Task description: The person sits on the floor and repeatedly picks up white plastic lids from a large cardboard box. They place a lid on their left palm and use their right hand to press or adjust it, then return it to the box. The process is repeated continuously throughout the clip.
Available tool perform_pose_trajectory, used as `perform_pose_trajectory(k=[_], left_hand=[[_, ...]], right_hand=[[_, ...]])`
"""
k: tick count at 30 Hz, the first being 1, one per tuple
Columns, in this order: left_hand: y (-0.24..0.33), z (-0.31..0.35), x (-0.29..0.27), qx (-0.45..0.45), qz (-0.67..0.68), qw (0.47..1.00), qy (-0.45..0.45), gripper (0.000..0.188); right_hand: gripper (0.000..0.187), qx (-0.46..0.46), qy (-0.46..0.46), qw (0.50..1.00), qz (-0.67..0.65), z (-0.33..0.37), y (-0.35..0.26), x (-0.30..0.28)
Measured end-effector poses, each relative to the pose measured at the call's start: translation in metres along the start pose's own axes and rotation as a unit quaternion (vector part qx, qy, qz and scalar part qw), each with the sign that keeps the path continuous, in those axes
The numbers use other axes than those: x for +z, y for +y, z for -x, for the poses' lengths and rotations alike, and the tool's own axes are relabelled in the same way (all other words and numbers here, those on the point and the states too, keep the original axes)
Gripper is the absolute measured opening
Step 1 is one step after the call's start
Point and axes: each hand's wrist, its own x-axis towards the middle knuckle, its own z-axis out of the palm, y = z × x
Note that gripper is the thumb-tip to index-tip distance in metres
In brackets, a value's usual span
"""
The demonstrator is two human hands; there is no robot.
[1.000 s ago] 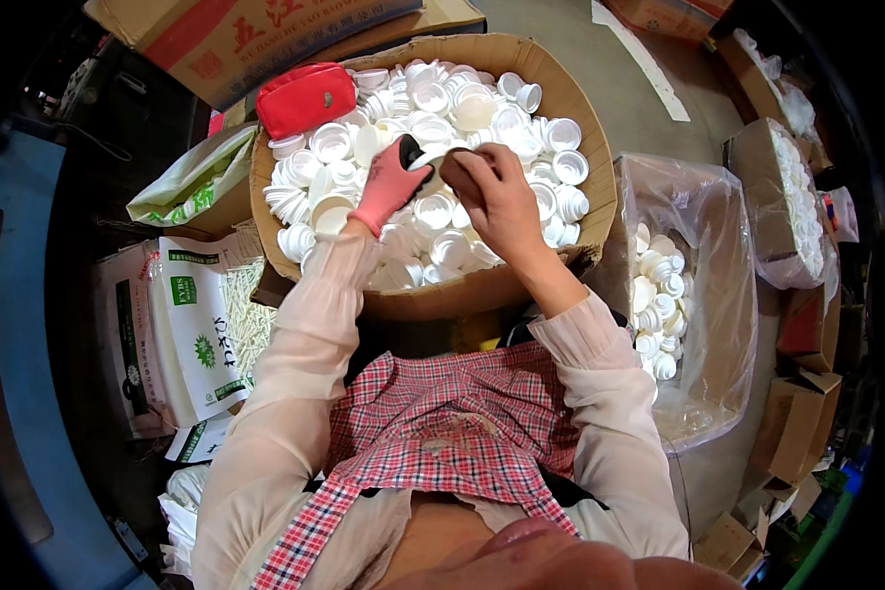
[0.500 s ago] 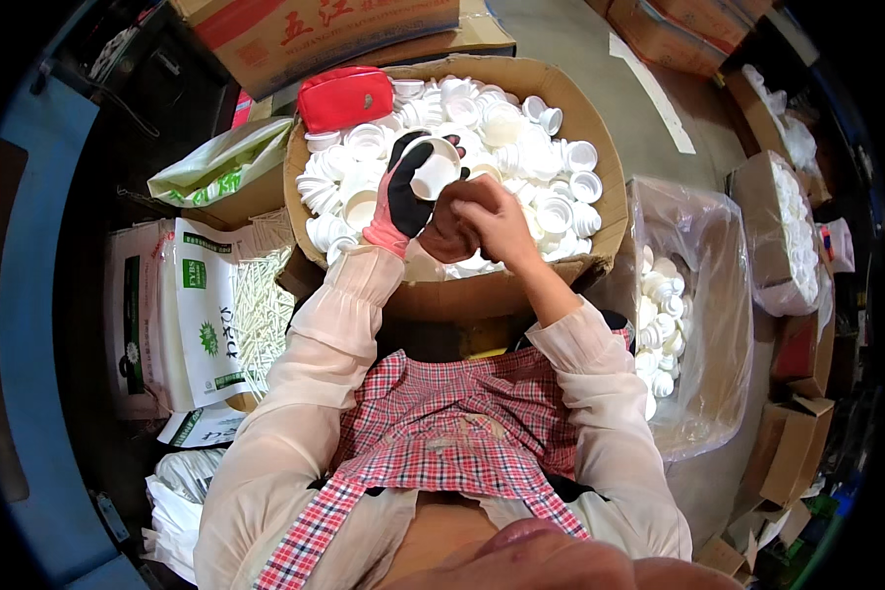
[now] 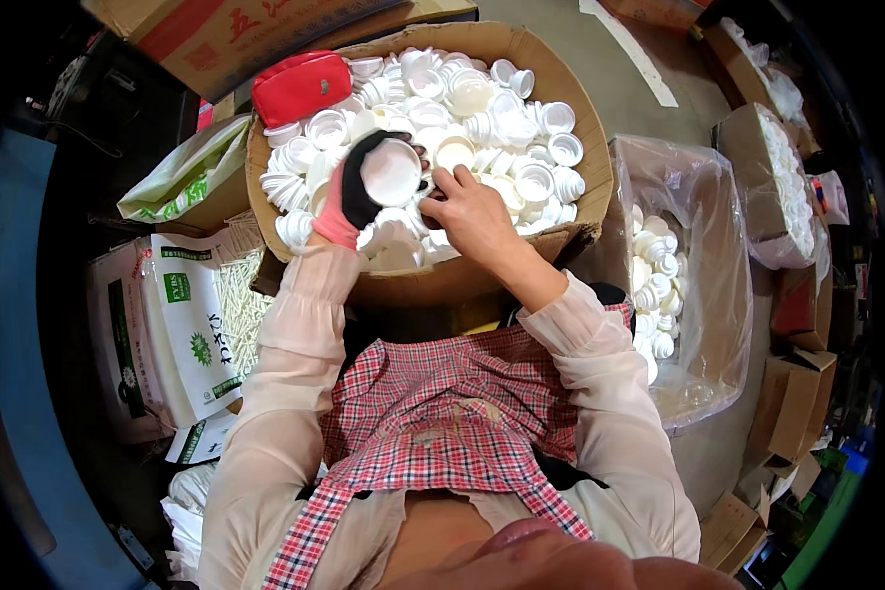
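Observation:
My left hand (image 3: 357,193), in a pink and black glove, is closed round a white round plastic cap (image 3: 392,172), its wide face turned up. Close by, to the right of the cap, is my bare right hand (image 3: 474,214). Its fingers are bent and drawn together near the gloved fingertips; what they hold, if anything, I cannot make out. Both hands are over a large cardboard box (image 3: 433,287) heaped with similar white caps (image 3: 534,181). The brown cloth from earlier does not show.
A red pouch (image 3: 301,88) lies on the caps at the box's far left. Clear plastic lines another box (image 3: 698,285) of white caps on the right. White sticks (image 3: 238,300) spill beside a printed bag (image 3: 189,324) on the left. A carton (image 3: 236,49) stands behind.
The brown cloth in my right hand has gone from sight. My left hand has turned the cap's face up and moved left and slightly nearer. The whole view has shifted a little.

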Motion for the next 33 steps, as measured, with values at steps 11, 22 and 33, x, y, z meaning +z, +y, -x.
perform_pose_trajectory(k=[11,22,33], left_hand=[[-0.111,-0.082,0.047,-0.087,-0.709,0.698,-0.046,0.048],[-0.043,-0.061,0.029,-0.156,0.201,0.967,0.022,0.020],[-0.018,-0.019,0.028,-0.158,0.566,0.809,0.015,0.078]], right_hand=[[0.019,0.120,-0.110,0.977,-0.139,0.024,0.031,-0.009],[0.040,0.142,0.137,0.960,-0.200,0.005,0.063,-0.033],[0.039,0.008,0.160,0.966,-0.201,-0.011,-0.027,-0.007]])
